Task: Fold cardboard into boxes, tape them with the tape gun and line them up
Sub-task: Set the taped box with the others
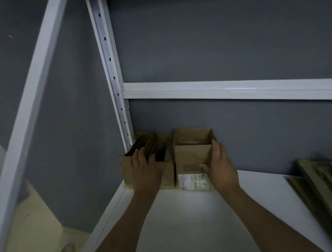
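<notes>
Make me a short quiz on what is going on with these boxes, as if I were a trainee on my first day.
1. True or false: the right hand grips the labelled box.
2. Which box stands nearer the white post? A) the labelled box; B) the unlabelled box that the left hand holds.
3. Fill in: the flat cardboard lies at the ____ end of the shelf.

Key: 1 true; 2 B; 3 right.
</notes>
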The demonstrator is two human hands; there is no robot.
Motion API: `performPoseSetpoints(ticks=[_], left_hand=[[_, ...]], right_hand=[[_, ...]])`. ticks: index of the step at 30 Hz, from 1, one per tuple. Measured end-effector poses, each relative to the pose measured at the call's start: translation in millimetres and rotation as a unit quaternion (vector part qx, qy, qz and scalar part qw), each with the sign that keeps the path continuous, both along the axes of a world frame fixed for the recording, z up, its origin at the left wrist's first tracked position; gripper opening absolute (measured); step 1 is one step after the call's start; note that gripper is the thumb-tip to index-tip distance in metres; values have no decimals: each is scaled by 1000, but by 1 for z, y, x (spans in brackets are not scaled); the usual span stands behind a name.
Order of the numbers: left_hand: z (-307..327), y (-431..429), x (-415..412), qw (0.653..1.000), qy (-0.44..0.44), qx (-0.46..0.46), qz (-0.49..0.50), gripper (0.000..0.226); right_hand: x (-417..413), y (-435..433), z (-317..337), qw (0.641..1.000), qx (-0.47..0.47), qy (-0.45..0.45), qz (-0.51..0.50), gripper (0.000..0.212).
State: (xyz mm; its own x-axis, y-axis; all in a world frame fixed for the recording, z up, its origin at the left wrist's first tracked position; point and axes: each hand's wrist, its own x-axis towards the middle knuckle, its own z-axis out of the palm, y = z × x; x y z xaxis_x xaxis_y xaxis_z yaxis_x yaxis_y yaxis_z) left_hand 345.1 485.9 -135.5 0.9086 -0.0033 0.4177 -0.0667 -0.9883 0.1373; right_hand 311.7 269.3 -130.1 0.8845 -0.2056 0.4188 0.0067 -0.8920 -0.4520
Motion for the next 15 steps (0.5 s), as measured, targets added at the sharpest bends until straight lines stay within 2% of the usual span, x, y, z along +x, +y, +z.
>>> performPoseSetpoints(ticks=[3,11,13,15], left_hand=[[4,1,3,1000,-11,5,-7,40],[17,7,-11,996,26,54,-66,54],[24,6,-20,994,10,68,-82,51],[34,1,-31,991,14,87,-98,49]], right_hand=[[3,6,6,999,-24,20,-25,88],[-24,9,13,992,-77,66,-76,99],[-39,5,18,989,-80,83,-93,90],[-55,-3,25,982,-105,119,-104,68]])
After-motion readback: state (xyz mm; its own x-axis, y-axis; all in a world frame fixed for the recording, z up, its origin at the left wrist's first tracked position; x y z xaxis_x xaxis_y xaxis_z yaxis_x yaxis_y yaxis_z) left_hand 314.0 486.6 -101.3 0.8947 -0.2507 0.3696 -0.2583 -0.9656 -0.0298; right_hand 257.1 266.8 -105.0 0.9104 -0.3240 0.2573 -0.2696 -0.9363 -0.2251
